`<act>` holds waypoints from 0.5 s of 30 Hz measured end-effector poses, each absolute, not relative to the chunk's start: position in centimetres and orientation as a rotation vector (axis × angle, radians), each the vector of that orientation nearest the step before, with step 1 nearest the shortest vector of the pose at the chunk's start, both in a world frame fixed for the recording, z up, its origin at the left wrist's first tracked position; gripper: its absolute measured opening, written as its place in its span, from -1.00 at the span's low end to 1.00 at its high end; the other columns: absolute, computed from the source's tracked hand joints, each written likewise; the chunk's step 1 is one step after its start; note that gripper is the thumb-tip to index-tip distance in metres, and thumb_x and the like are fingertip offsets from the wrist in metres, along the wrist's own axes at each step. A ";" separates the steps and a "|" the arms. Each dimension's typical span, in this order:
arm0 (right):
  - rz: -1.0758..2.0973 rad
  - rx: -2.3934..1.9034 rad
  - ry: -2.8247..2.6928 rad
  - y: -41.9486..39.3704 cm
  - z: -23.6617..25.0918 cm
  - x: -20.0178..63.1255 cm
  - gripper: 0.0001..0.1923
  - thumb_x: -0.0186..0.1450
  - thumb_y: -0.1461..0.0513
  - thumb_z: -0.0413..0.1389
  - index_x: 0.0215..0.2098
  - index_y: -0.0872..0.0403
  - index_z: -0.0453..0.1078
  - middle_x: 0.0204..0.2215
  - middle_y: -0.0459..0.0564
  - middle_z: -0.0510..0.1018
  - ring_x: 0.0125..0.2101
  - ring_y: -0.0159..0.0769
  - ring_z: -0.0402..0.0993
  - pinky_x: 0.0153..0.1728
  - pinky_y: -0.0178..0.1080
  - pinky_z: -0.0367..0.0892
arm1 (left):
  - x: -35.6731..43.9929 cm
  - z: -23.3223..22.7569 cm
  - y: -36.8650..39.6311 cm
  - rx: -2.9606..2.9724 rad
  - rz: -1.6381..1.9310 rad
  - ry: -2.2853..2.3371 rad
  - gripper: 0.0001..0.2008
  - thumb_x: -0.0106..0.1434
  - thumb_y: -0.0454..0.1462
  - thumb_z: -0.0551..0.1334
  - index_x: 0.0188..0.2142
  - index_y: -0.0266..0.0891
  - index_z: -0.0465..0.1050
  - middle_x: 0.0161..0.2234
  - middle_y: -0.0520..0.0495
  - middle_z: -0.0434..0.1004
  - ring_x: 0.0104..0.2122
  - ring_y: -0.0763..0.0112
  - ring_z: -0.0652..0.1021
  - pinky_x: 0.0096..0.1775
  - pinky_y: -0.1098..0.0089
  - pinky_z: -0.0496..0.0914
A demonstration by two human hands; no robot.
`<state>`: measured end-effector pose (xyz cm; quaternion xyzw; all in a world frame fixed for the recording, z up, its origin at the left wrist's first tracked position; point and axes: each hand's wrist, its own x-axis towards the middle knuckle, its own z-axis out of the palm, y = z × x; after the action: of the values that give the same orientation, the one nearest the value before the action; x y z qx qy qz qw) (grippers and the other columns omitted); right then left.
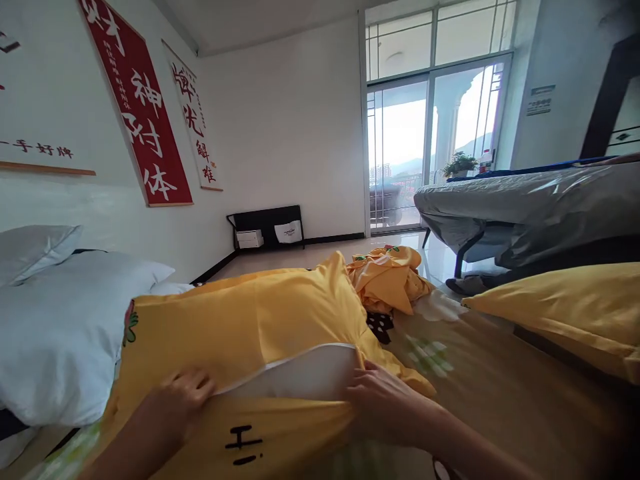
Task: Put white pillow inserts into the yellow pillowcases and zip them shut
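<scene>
A yellow pillowcase [200,327] with black "Hi" lettering lies in front of me, bulging over a white pillow [305,377]. The white pillow shows through a long gap along the near side, edged with a pale strip. At the left end of this gap, my left hand [185,397] is closed with curled fingers on the pillowcase fabric. My right hand [380,403] grips the pillowcase at the gap's right end, pulling the lower flap taut. Part of the right fingers is hidden in the folds.
White pillows [65,327] are piled at the left. A crumpled yellow cloth [387,277] lies beyond the pillowcase, and another yellow pillow [565,307] at the right. All rest on a tan patterned bedsheet [480,373]. A plastic-covered table [515,200] stands back right.
</scene>
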<state>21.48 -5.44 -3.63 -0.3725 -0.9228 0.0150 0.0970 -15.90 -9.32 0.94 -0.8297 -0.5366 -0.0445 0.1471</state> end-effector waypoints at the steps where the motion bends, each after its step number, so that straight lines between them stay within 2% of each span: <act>1: 0.067 -1.096 -2.758 -6.3 -3.4 21.8 -0.85 0.20 0.15 0.12 -0.33 0.03 0.47 -0.36 -0.03 0.57 -0.26 -0.23 0.48 -0.14 -0.20 0.18 | -13.7 1.4 -9.9 -2.439 -0.136 -1.393 -0.73 -0.01 -0.44 0.08 -0.37 -0.12 0.46 -0.38 -0.08 0.50 -0.39 0.21 0.49 -0.38 0.31 0.29; 4: 0.101 -1.161 -2.806 -7.8 -2.6 21.7 -0.86 0.15 0.21 0.13 -0.30 0.00 0.47 -0.34 -0.03 0.59 -0.22 -0.19 0.48 -0.10 -0.15 0.17 | -5.7 2.0 -9.6 -2.724 -0.161 -0.915 -0.81 0.18 -0.41 0.10 -0.30 -0.16 0.43 -0.30 -0.08 0.49 -0.31 0.30 0.47 -0.26 0.31 0.32; 6: 0.086 -1.214 -2.854 -8.2 -2.4 21.4 -0.84 0.11 0.25 0.13 -0.32 0.00 0.47 -0.34 -0.02 0.59 -0.22 -0.17 0.48 -0.12 -0.14 0.18 | -0.7 1.5 -7.7 -2.923 -0.012 -0.525 -0.91 0.20 -0.37 0.16 -0.38 -0.21 0.44 -0.32 -0.06 0.51 -0.30 0.36 0.48 -0.25 0.37 0.34; 7: 0.069 -1.240 -2.876 -8.2 -2.5 21.3 -0.82 0.09 0.28 0.11 -0.33 0.00 0.47 -0.33 -0.02 0.59 -0.22 -0.16 0.48 -0.14 -0.14 0.18 | 1.6 0.9 -6.4 -2.965 0.077 -0.432 -0.89 0.22 -0.36 0.17 -0.42 -0.23 0.45 -0.31 -0.06 0.53 -0.31 0.39 0.49 -0.28 0.39 0.34; 9: 0.022 -1.282 -2.901 -8.2 -3.2 21.4 -0.77 0.04 0.35 0.07 -0.34 0.02 0.46 -0.34 -0.01 0.59 -0.23 -0.16 0.49 -0.16 -0.14 0.18 | 5.2 -0.7 -3.8 -2.982 0.163 -0.420 -0.80 0.29 -0.26 0.14 -0.42 -0.24 0.47 -0.33 -0.07 0.56 -0.33 0.41 0.50 -0.31 0.39 0.35; 11: -0.030 -1.320 -2.889 -7.8 -4.3 22.0 -0.72 -0.02 0.40 0.04 -0.36 0.02 0.43 -0.38 -0.03 0.58 -0.27 -0.19 0.49 -0.18 -0.14 0.18 | 7.9 -2.5 -1.5 -2.979 0.187 -0.378 -0.80 0.31 -0.24 0.12 -0.33 -0.25 0.50 -0.26 -0.07 0.58 -0.25 0.42 0.50 -0.23 0.43 0.35; 13: -0.093 -1.334 -2.815 -7.3 -5.8 23.0 -0.67 -0.04 0.43 0.02 -0.35 0.00 0.41 -0.40 -0.06 0.56 -0.29 -0.22 0.48 -0.18 -0.15 0.18 | 10.0 -4.2 0.2 -2.955 0.218 -0.373 -0.81 0.30 -0.29 0.12 -0.28 -0.28 0.51 -0.21 -0.11 0.58 -0.18 0.40 0.50 -0.15 0.43 0.33; 15: -0.163 -1.329 -2.723 -6.6 -7.3 24.0 -0.66 -0.03 0.43 0.02 -0.32 -0.01 0.38 -0.39 -0.07 0.55 -0.28 -0.24 0.46 -0.19 -0.16 0.18 | 11.7 -5.4 1.4 -2.921 0.245 -0.432 -0.80 0.32 -0.34 0.10 -0.27 -0.34 0.50 -0.22 -0.18 0.56 -0.19 0.33 0.51 -0.15 0.34 0.36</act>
<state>23.98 -6.65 -7.31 -0.4373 -0.8961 -0.0536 0.0539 11.70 1.42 -5.44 -0.9819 -0.1454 0.0824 0.0894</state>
